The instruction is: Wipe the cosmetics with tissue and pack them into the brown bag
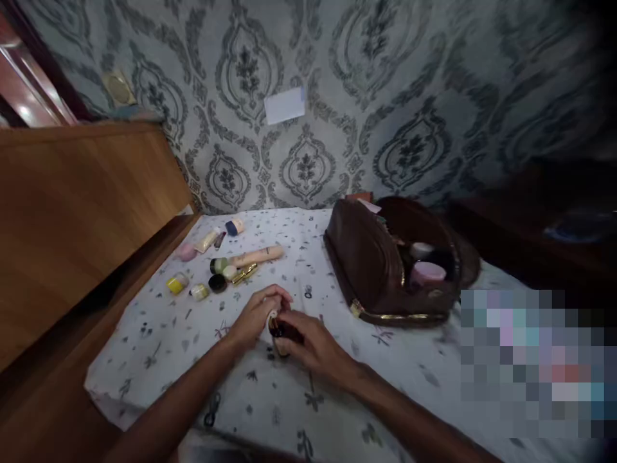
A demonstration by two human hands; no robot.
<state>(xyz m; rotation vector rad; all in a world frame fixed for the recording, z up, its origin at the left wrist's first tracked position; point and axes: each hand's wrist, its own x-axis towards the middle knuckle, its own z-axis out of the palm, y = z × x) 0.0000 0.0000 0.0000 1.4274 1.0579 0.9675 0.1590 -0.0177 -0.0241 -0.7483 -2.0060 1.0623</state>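
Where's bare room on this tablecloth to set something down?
Bare tablecloth lies between the peach tube and brown bag, and left of the left forearm. Crowded: around the black jar, and where the left hand and right hand surround a dark container.

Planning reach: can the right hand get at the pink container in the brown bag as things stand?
Probably yes: the brown bag gapes open and the pink container shows in its mouth, though the right hand is busy with a small dark item.
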